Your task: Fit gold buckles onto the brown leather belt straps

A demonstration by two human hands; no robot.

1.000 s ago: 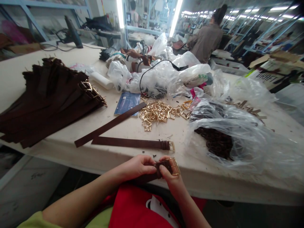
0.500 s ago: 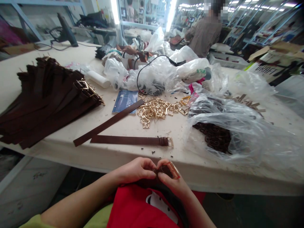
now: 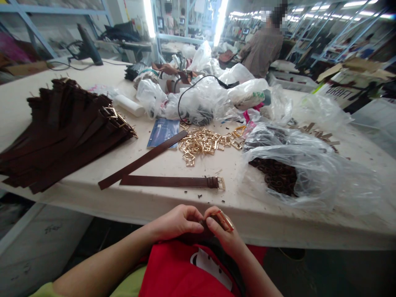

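Close to my body, in front of the table edge, my left hand (image 3: 182, 220) is closed in a pinch on a dark brown leather strap (image 3: 194, 237), most of it hidden by my fingers and lap. My right hand (image 3: 222, 231) is closed on the same strap, fingertips nearly meeting the left ones. A gold buckle (image 3: 225, 220) lies across the right hand's fingers. Just beyond on the table rests a brown strap with a buckle and loop (image 3: 173, 182). Another plain brown strap (image 3: 142, 160) lies slanted behind it.
A large stack of brown straps (image 3: 68, 132) fills the left. Loose gold buckles (image 3: 202, 142) lie mid-table beside a blue packet (image 3: 163, 133). An open plastic bag of brown loops (image 3: 275, 177) is at right. Plastic bags (image 3: 204, 99) pile up behind; a person (image 3: 262, 49) stands farther back.
My right hand has turned slightly, tilting the gold buckle, and its thumb has shifted a little. My left hand stays nearly still. The whole view has shifted slightly.
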